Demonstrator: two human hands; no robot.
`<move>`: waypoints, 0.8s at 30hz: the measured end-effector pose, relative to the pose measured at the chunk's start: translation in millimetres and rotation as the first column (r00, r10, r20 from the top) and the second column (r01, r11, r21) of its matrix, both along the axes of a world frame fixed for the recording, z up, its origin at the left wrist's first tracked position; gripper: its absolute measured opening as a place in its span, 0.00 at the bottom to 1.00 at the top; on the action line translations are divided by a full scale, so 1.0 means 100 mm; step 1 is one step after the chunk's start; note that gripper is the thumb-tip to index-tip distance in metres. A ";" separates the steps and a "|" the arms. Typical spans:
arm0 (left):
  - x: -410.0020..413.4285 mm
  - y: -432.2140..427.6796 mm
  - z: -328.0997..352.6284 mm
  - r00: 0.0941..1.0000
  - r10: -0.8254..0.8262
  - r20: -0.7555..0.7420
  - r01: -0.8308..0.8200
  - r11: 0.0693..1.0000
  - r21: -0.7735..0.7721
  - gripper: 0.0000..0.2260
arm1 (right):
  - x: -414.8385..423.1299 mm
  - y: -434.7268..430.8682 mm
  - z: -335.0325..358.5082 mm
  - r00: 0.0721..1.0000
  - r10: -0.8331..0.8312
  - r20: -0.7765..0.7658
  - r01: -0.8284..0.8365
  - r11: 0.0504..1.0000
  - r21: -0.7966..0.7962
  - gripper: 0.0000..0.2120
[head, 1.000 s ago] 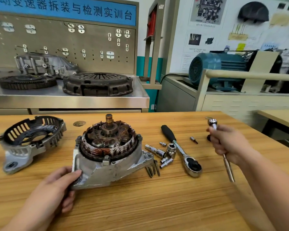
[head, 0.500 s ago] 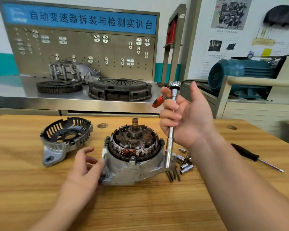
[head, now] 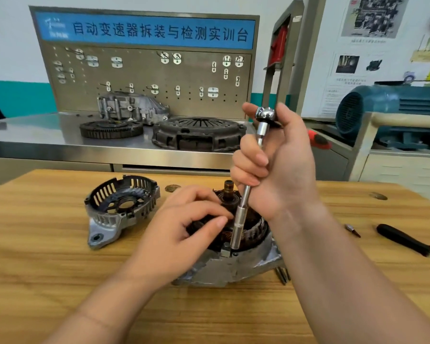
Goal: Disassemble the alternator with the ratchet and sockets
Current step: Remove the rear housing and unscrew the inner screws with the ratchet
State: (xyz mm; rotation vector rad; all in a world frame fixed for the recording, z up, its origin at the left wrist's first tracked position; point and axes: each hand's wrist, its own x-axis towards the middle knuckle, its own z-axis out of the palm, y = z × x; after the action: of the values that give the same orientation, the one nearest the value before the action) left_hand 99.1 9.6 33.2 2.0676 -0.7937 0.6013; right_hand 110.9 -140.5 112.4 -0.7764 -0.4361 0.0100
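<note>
The alternator body (head: 236, 268), a grey casting with copper windings and a centre shaft (head: 228, 187), stands on the wooden table (head: 60, 281). My right hand (head: 278, 167) grips a chrome extension driver (head: 241, 214) upright, its lower tip on a fastener at the housing's front rim and its round knob (head: 265, 114) at the top. My left hand (head: 184, 232) rests on the windings with fingers curled over the stator's left side. The removed rear cover (head: 119, 207) lies to the left.
A black-handled screwdriver (head: 405, 240) and a small bit (head: 353, 230) lie at the right. Long bolts (head: 283, 275) show by the alternator's right foot. Behind the table a steel bench carries a clutch cover (head: 199, 134), a ring gear (head: 111, 129) and a casting.
My right hand carried the extension driver from the right of the table to the alternator and stood it on the front rim. My left hand moved from the housing's side up onto the windings.
</note>
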 end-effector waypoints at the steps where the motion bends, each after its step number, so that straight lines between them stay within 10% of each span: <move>1: 0.01 0.02 -0.06 1.000 0.004 -0.018 -0.004 1.000 -0.002 0.11 | 0.01 0.01 -0.03 0.999 -0.025 0.020 0.025 1.000 -0.004 0.17; 17: 0.12 0.13 -0.35 0.987 -0.064 -0.151 0.074 0.995 0.063 0.27 | 0.07 0.13 -0.12 0.992 0.072 0.103 -0.065 0.995 -0.070 0.24; 24: 0.04 -0.03 -0.42 0.995 0.083 -0.061 -0.081 0.996 0.039 0.25 | 0.06 0.13 -0.08 0.968 0.069 0.241 -0.021 0.980 -0.196 0.12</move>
State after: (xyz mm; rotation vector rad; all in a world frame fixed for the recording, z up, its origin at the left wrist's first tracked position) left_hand 102.8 6.7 -8.4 2.1505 -0.6911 0.5678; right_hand 116.6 -127.3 104.2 -0.9626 -0.6975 -0.0026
